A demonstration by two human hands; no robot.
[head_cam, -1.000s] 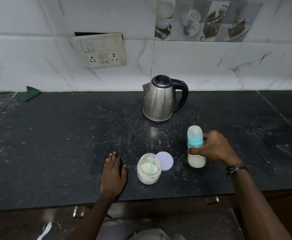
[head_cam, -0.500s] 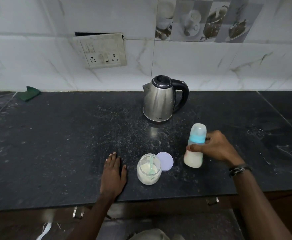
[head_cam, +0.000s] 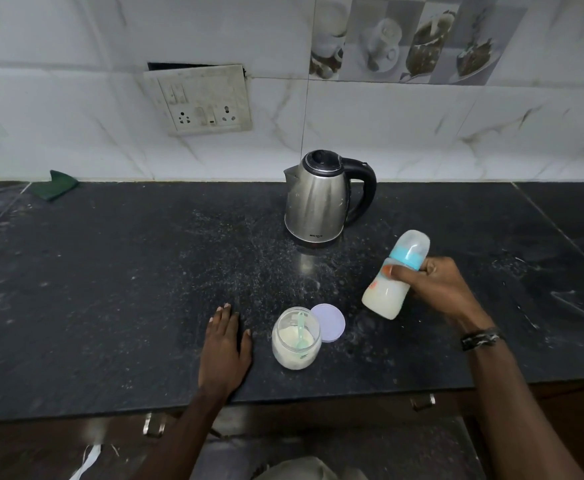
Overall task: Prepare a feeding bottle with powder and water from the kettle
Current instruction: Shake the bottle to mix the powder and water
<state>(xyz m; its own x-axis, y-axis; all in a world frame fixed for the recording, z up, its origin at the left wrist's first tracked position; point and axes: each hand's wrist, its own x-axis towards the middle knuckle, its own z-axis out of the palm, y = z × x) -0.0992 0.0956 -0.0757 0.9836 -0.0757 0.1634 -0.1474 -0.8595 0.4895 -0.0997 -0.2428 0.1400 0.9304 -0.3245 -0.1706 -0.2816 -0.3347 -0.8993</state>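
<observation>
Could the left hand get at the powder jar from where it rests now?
Probably yes. The left hand lies flat on the counter just beside the open jar, with nothing between them; the lid sits on the jar's far side.

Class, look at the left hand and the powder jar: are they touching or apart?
Apart. The head view shows a strip of dark countertop between the left hand, lying flat, and the powder jar.

L hand (head_cam: 226,344) flat, fingers straight, R hand (head_cam: 435,287) curled in grip, wrist banded
</observation>
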